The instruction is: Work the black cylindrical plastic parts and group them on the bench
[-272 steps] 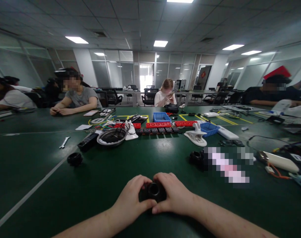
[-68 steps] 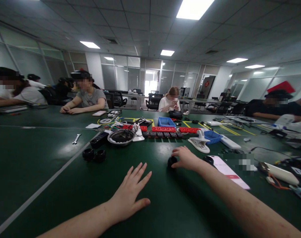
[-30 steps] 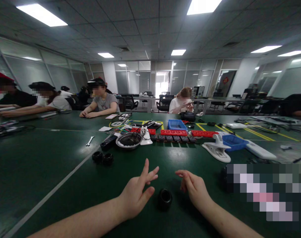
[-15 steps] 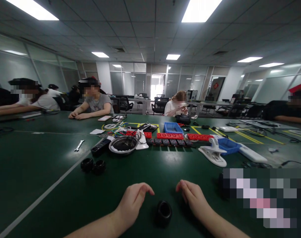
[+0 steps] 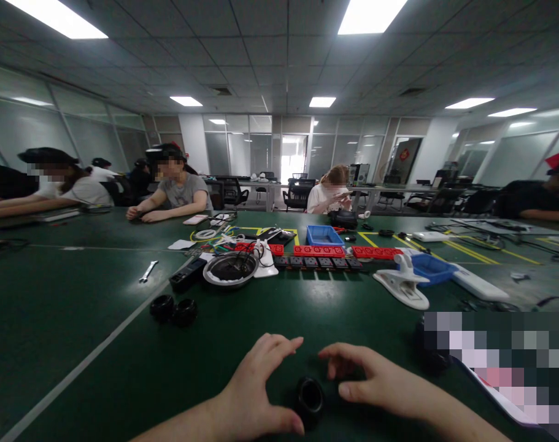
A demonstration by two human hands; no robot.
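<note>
Left hand (image 5: 251, 385), with fingers spread and thumb parted from them, curves round the left side of a black ring (image 5: 301, 400) on the green bench (image 5: 99, 393); thumb contact cannot be determined. Right hand (image 5: 366, 371), fingers loosely bent and thumb apart, lies right of the ring. Beyond and left of the left hand: paired black rings (image 5: 185, 312). Beyond the right hand: white clip (image 5: 401, 290).

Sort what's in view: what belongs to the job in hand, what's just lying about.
Likely part of the job:
- black ring between the left hand and right hand
- two similar rings at left

Seemingly just lying about:
- wrench
- metal bowl
- white clamp
- blue trays
- red strips
</note>
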